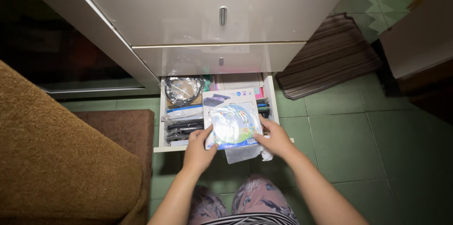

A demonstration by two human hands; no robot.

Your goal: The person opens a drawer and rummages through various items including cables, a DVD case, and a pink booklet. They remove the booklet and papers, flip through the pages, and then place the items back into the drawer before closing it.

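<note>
A white cabinet (212,8) stands with its bottom drawer (163,111) pulled open. Over the drawer's front, the left hand (198,148) and right hand (276,140) hold a plastic-sleeved disc (233,123), fingers closed on its lower corners, beside a bagged coiled cable (183,89).

left hand (197,147) and right hand (275,140) gripping sleeved disc (233,125), open drawer (163,111)

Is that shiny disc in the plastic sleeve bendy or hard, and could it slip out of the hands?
The disc in its clear sleeve probably stays stiff and flat; it shows no sag between the left hand and right hand. It looks thin, so likely light. The glossy plastic may be slippery, and the loose sleeve end hanging below seems floppy.
</note>
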